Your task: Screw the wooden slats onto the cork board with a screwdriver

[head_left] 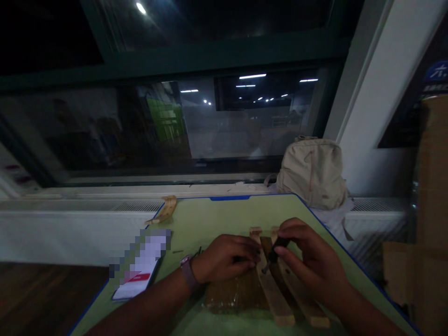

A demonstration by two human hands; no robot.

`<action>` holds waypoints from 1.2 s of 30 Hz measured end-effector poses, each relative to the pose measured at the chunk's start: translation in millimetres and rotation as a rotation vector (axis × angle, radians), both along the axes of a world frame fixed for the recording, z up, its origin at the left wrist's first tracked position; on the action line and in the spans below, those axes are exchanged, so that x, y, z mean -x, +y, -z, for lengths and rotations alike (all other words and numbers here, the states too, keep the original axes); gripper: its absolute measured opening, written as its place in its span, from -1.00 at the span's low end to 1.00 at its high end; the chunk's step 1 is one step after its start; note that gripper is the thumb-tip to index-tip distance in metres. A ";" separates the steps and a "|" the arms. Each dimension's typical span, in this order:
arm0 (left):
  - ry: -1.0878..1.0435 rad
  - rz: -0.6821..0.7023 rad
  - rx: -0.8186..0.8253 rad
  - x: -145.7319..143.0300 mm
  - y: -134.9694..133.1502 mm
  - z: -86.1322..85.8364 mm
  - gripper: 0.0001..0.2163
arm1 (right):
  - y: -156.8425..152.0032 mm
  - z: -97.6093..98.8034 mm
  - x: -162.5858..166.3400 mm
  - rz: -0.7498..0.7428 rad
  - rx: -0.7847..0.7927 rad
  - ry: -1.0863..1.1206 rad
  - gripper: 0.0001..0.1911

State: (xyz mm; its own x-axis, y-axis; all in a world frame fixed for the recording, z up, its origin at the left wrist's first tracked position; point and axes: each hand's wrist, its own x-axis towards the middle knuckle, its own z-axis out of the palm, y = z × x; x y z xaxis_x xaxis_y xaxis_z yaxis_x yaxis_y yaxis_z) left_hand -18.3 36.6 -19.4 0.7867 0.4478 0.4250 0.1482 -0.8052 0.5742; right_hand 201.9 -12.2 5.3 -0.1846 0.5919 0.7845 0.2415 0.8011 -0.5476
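Observation:
My right hand (308,256) grips the dark handle of a short screwdriver (278,249), thumb and fingers pressed round it. The tool is tilted, its metal end pointing down-left to a small screw (265,270) on a curved wooden slat (271,289). My left hand (231,256) has its fingertips and thumb against the left edge of that slat, holding it. A second wooden slat (303,298) lies beside it on the right, partly beneath my right hand. Under the slats is a brown block (234,296) with a shiny wrapping.
The table (196,214) is pale green with a blue edge. On its left lie a phone-like device (140,266) with a lit screen and a curved wooden piece (167,210). A beige backpack (311,172) stands behind the right corner; cardboard (399,270) is at right.

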 end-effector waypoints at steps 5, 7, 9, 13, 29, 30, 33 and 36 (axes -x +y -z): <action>0.011 0.000 0.001 0.2 -0.3 -0.6 -0.88 | 0.0 -0.8 1.9 -0.091 0.106 0.026 -0.77; 0.015 0.006 -0.003 0.0 -0.1 -0.9 -0.87 | 0.2 -0.2 2.6 -0.138 0.164 0.075 -0.79; 0.013 0.010 -0.008 -0.2 0.1 -1.0 -0.87 | 0.2 0.3 2.6 -0.153 0.190 0.105 -0.82; 0.014 0.011 -0.014 -0.3 0.5 -0.3 -0.86 | -1.4 -0.8 2.0 -0.106 0.174 0.080 -0.84; 0.055 -0.021 -0.019 0.1 -0.2 -1.4 -0.83 | -1.2 -1.7 2.1 -0.022 0.071 0.011 -0.81; 0.065 -0.023 -0.022 0.3 -0.3 -1.3 -0.81 | -1.1 -1.5 1.7 -0.018 0.067 -0.003 -0.81; 0.092 -0.039 -0.031 0.7 -0.7 -1.3 -0.74 | -0.8 -0.3 1.0 -0.019 0.065 -0.021 -0.80; 0.112 -0.046 -0.036 0.6 -1.6 -2.9 -0.73 | -0.6 0.2 1.5 -0.016 0.069 -0.026 -0.78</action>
